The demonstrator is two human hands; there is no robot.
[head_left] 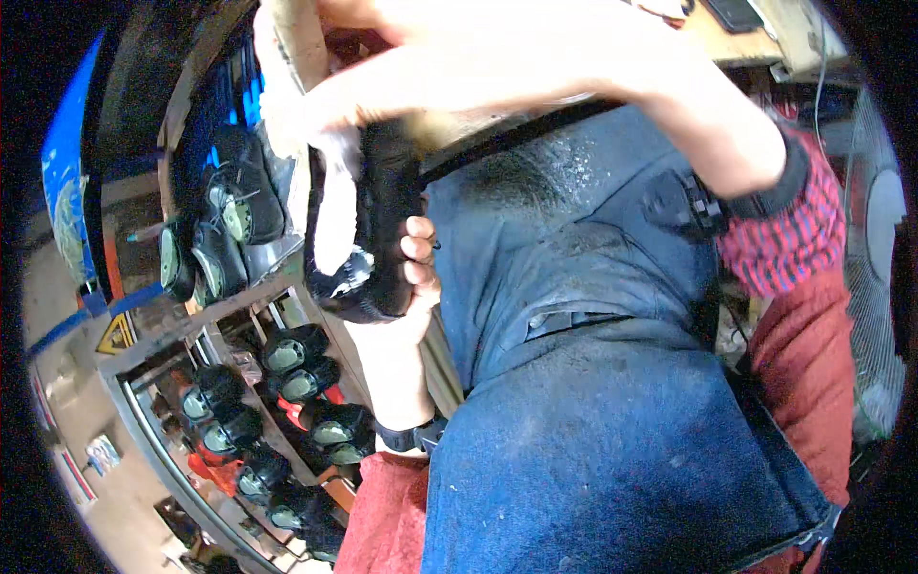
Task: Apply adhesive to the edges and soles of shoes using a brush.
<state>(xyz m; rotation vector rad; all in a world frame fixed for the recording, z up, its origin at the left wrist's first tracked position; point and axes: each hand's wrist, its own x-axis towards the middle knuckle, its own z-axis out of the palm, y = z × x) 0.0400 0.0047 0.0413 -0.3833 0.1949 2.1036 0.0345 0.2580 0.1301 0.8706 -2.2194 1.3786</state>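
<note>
My left hand (419, 273) is closed round a black shoe (387, 210), with its fingertips showing along the shoe's right side. White, glossy patches cover part of the shoe's left-facing side and its lower end. My right forearm reaches across the top of the view, brightly lit and washed out. At its end, my right hand (349, 72) is bent above the shoe's upper end, its fingers closed and partly smeared. Beside those fingers runs a pale, stick-like piece (298, 43); I cannot make out what it belongs to.
A rack (206, 335) at the lower left carries several black shoes with grey-green soles. More such shoes (234, 206) sit on a surface above it. My blue apron (593, 430) fills the middle. A fan (875, 220) stands at far right; a phone (733, 13) lies on a bench at the top right.
</note>
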